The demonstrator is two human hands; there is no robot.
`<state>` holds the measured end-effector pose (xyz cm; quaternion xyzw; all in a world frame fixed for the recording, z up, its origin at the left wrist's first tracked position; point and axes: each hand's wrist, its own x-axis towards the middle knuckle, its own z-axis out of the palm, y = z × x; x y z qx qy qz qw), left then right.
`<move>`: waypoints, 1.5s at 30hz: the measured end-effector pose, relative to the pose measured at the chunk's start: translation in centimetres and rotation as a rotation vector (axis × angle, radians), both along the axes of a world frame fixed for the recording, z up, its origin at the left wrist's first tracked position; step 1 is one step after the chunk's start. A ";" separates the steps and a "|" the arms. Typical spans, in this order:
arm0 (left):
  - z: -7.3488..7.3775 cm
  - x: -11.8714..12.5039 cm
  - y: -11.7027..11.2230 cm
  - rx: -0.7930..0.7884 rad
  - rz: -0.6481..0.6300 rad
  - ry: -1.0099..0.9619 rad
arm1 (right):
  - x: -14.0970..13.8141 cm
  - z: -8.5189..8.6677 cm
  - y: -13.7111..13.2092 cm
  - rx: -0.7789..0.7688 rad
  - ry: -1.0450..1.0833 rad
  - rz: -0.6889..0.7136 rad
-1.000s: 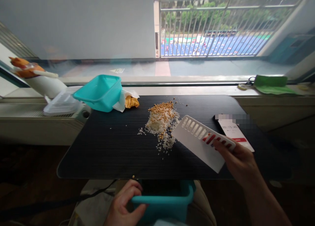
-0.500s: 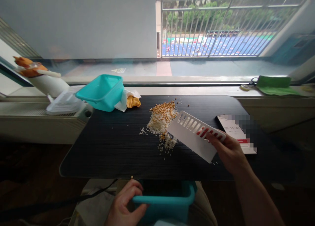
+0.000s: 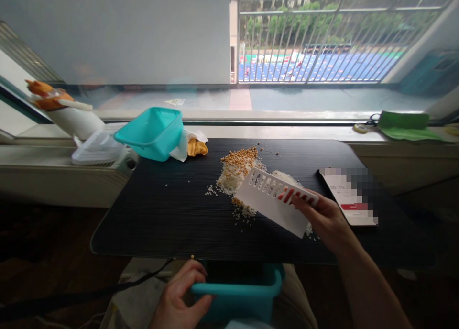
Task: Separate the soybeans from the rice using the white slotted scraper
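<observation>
My right hand point(image 3: 328, 224) grips a white plastic slotted scraper point(image 3: 263, 204) by its right end, with fingers showing red through the slots. The scraper is tilted over the black table, its left end at a heap of white rice point(image 3: 229, 178) topped with yellow soybeans point(image 3: 241, 155). More rice point(image 3: 285, 177) shows behind the scraper, and loose grains lie in front of it. At the table's near edge, my left hand point(image 3: 181, 290) is closed on the rim of a teal bin point(image 3: 238, 289). The bin's inside is dark. One soybean point(image 3: 192, 257) rests by the left fingers.
A second teal bin point(image 3: 148, 137) stands at the table's back left, beside crumpled white paper and a yellow cloth point(image 3: 197, 148). A phone point(image 3: 346, 200) lies on the right. Green cloth point(image 3: 405, 125) and scissors point(image 3: 375, 118) are on the sill; a clear lid point(image 3: 98, 145) is left.
The scraper has moved left toward the heap, covering more of its near part. Rice now shows behind it and near its right end. My left hand stays on the bin rim.
</observation>
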<state>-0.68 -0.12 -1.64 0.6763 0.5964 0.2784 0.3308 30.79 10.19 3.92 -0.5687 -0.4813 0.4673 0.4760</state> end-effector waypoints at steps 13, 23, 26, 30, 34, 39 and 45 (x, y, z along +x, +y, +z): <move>0.4 0.4 0.2 0.016 -0.001 -0.012 | -0.6 1.0 -1.1 0.004 -0.034 0.155; 1.1 0.1 0.1 -0.036 0.060 -0.019 | -2.6 0.5 -1.2 0.068 -0.106 0.292; 1.2 0.1 0.0 -0.041 0.075 -0.025 | -2.9 0.7 -2.1 0.034 -0.103 0.308; 1.2 0.0 0.1 -0.051 0.059 -0.040 | -2.5 1.8 -3.6 -0.035 -0.072 0.246; 1.2 0.0 0.0 -0.057 0.046 -0.042 | -1.2 1.8 -4.2 -0.046 -0.098 0.164; 1.3 0.1 0.1 -0.049 0.041 -0.054 | -1.0 1.1 -4.4 -0.029 -0.143 0.293; 0.9 -0.1 0.1 -0.004 0.007 -0.092 | -2.3 2.2 -4.7 -0.037 -0.195 0.518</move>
